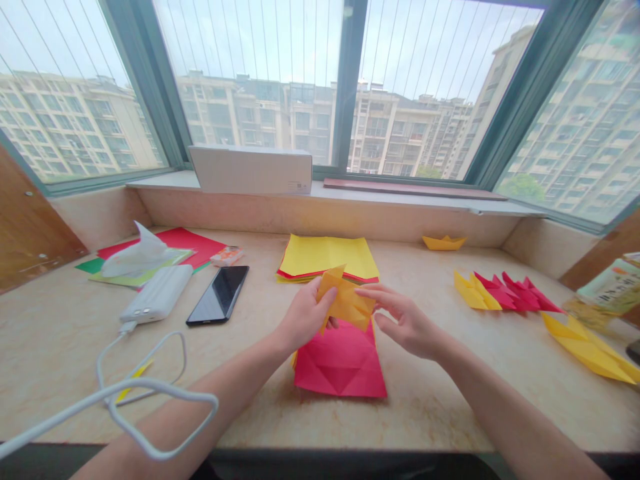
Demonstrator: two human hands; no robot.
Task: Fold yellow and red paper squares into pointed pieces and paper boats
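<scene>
Both my hands hold a partly folded yellow paper [345, 300] above the marble counter [440, 400]. My left hand [303, 313] pinches its left edge with thumb and fingers closed. My right hand [407, 320] grips the right edge, fingers curled along it. Right under the hands lies a creased red paper [340, 363], flat on the counter. Behind them sits a stack of yellow and red sheets [327, 257].
A black phone [219, 295], a white power bank [157, 293] with its cable [140, 393], a tissue [137, 257] and coloured sheets lie at left. Folded red and yellow paper boats [505, 293] line the right side; a white box [253, 170] stands on the sill.
</scene>
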